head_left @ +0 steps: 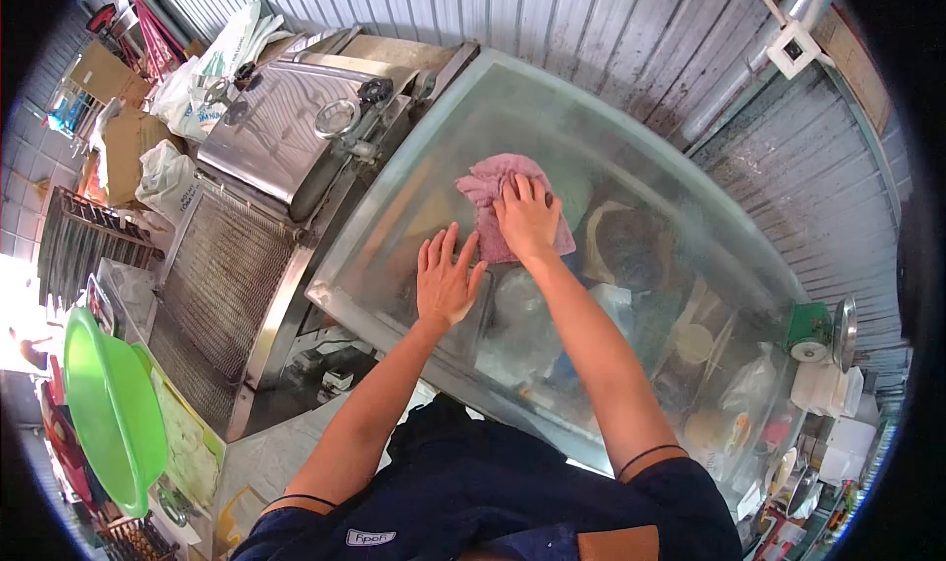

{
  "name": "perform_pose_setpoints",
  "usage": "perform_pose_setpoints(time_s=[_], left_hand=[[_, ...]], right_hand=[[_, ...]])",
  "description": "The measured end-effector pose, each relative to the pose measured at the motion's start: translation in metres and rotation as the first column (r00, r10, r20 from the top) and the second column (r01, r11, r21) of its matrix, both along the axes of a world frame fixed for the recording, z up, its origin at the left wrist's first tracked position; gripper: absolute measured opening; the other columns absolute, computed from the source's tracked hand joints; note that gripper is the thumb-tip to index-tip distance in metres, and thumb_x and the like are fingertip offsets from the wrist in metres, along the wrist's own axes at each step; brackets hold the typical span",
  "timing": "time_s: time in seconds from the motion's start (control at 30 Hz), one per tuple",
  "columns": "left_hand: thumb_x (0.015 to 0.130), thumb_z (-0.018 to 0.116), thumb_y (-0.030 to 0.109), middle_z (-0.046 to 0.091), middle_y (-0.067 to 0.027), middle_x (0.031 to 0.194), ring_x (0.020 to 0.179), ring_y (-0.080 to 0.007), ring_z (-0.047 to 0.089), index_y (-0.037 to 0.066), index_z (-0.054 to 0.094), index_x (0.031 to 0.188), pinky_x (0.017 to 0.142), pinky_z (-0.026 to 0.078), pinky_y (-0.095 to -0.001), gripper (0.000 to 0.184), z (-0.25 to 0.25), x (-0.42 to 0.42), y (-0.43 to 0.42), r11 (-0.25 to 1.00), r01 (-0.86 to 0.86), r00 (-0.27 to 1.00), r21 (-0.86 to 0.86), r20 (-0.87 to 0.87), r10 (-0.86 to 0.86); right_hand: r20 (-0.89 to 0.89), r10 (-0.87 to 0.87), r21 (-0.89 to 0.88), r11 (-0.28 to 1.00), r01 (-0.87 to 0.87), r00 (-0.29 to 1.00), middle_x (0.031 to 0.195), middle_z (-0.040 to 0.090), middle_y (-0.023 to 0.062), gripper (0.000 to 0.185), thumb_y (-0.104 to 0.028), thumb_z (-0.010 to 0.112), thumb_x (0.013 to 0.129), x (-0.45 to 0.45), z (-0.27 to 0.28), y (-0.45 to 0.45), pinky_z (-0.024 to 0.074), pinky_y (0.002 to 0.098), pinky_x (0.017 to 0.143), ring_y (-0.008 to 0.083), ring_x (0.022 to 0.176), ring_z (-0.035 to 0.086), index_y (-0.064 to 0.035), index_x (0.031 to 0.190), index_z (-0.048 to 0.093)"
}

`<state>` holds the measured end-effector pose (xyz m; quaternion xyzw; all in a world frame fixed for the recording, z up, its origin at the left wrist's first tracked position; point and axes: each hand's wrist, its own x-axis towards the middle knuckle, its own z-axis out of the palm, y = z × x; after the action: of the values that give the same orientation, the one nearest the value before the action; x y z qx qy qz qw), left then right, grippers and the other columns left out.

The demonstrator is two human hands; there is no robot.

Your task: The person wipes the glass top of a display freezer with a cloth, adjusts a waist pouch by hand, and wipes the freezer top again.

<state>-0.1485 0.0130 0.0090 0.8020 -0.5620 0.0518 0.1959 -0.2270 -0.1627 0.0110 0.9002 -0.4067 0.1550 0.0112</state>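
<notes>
A crumpled pink cloth (495, 234) lies on the large clear glass or plastic top (581, 118) in front of me. My right hand (529, 218) presses down on the cloth, its fingers bent into the fabric. To the left of the cloth, my left hand (448, 285) rests flat on the clear top with fingers spread and holds nothing. Beneath the clear surface, several blurred items show through, among them a round dark shape (631, 251) and a pale round piece (693, 342).
A metal machine (271, 128) with a mesh belt (232, 270) stands close on the left. A green basin (113, 413) is at the lower left. Corrugated metal wall (552, 19) runs behind. At the right edge sit a green scale (810, 330) and white containers (828, 389).
</notes>
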Motion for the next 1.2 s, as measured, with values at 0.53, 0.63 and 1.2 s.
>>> perform_pose_setpoints(time_s=[0.53, 0.63, 1.2], left_hand=[[0.099, 0.052, 0.045, 0.039, -0.0140, 0.153, 0.140, -0.0336, 0.036, 0.025, 0.047, 0.147, 0.119, 0.023, -0.0502, 0.052, 0.004, -0.003, 0.000, 1.000, 0.002, 1.000, 0.025, -0.006, -0.002], [0.099, 0.051, 0.045, 0.039, -0.0137, 0.154, 0.140, -0.0330, 0.036, 0.026, 0.047, 0.147, 0.119, 0.022, -0.0500, 0.052, 0.003, -0.002, -0.001, 1.000, -0.001, 1.000, 0.015, -0.013, 0.001], [0.100, 0.051, 0.043, 0.042, -0.0191, 0.149, 0.131, -0.0382, 0.044, 0.015, 0.040, 0.152, 0.116, 0.027, -0.0519, 0.060, 0.003, 0.005, 0.003, 0.977, 0.046, 0.977, -0.208, -0.195, -0.088]], right_hand=[[-0.042, -0.045, 0.049, 0.998, 0.047, 0.998, 0.146, 0.046, -0.0004, 0.045, -0.037, 0.056, 0.097, -0.005, 0.008, 0.015, 0.0256, 0.0758, 0.105, 0.0255, 0.140, 0.038, -0.0206, 0.139, 0.056], [-0.051, -0.033, 0.041, 0.999, 0.035, 0.998, 0.151, 0.044, 0.0001, 0.047, -0.037, 0.055, 0.098, -0.008, 0.002, 0.016, 0.0208, 0.0761, 0.109, 0.0261, 0.144, 0.035, -0.0186, 0.141, 0.055], [0.062, 0.090, -0.003, 0.996, -0.090, 0.994, 0.154, 0.044, 0.0035, 0.049, -0.034, 0.055, 0.097, -0.058, -0.009, 0.088, 0.0172, 0.0651, 0.117, 0.0279, 0.145, 0.035, -0.0157, 0.143, 0.055]])
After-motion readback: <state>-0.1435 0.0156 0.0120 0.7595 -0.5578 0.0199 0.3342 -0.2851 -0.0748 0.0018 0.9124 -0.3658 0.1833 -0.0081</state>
